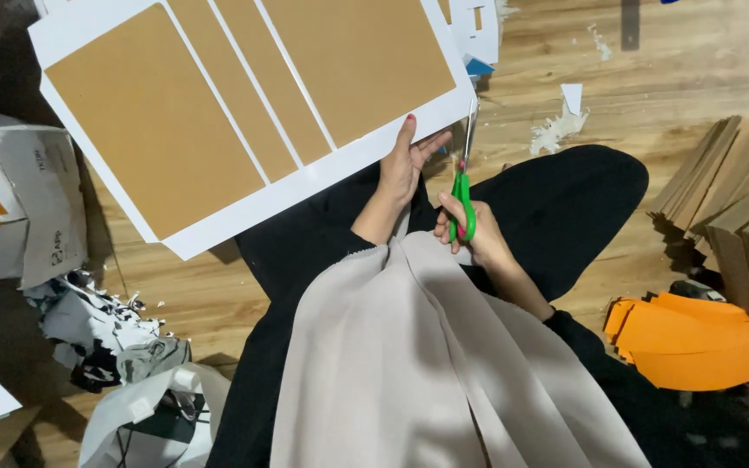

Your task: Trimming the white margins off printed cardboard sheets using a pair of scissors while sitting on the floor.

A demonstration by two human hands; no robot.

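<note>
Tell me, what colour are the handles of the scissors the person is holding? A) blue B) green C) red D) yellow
B: the right hand grips scissors with bright green handles, their blades at the edge of the white-and-brown printed sheet.

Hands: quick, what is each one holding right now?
Left hand: closed on the edge of the sheet.
Right hand: closed on green scissors.

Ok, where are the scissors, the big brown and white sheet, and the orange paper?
scissors [462, 204]: head view, on the green handle.
brown and white sheet [158, 130]: head view, on a brown panel.
orange paper [682, 342]: head view, middle of the pile.
</note>
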